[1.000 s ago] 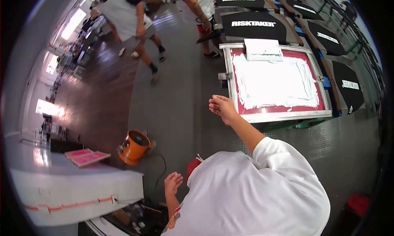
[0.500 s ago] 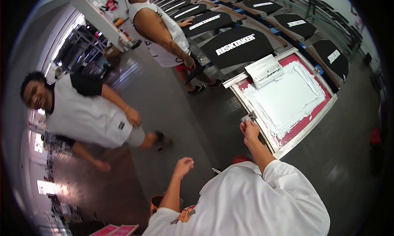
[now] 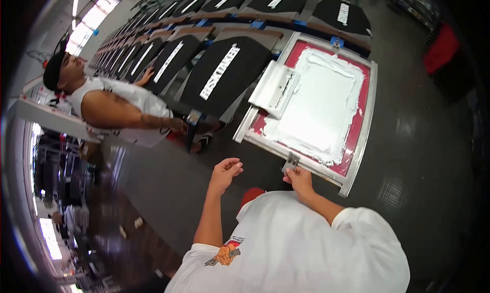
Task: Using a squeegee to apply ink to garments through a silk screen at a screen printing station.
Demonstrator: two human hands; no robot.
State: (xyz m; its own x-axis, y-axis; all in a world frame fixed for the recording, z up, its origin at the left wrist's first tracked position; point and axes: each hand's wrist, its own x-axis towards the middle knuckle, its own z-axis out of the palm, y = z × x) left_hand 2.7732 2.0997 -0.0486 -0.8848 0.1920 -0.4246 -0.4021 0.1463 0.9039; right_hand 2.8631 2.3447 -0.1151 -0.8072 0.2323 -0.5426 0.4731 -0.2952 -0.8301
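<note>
My right hand point(image 3: 300, 181) is closed on the small metal bracket point(image 3: 291, 162) at the near edge of a screen printing frame point(image 3: 360, 160). The frame has a pale metal rim, red mesh borders and thick white ink point(image 3: 319, 107) spread over its middle. A wide metal squeegee point(image 3: 273, 89) lies across the frame's left side, its blade end in the ink. My left hand point(image 3: 224, 175) hangs in the air left of the bracket, its fingers curled toward the thumb and no object visible in them.
Long rows of printing boards bear black fabric pieces point(image 3: 224, 76) with white lettering, beyond the frame and to the left. A person in a white sleeveless top point(image 3: 120, 107) stands at the left, one hand on a board. Something red point(image 3: 440, 49) stands at the far right.
My view has swung, so the frame and boards appear turned. The person in the white and black shirt has left the view. My right hand stays on the bracket.
</note>
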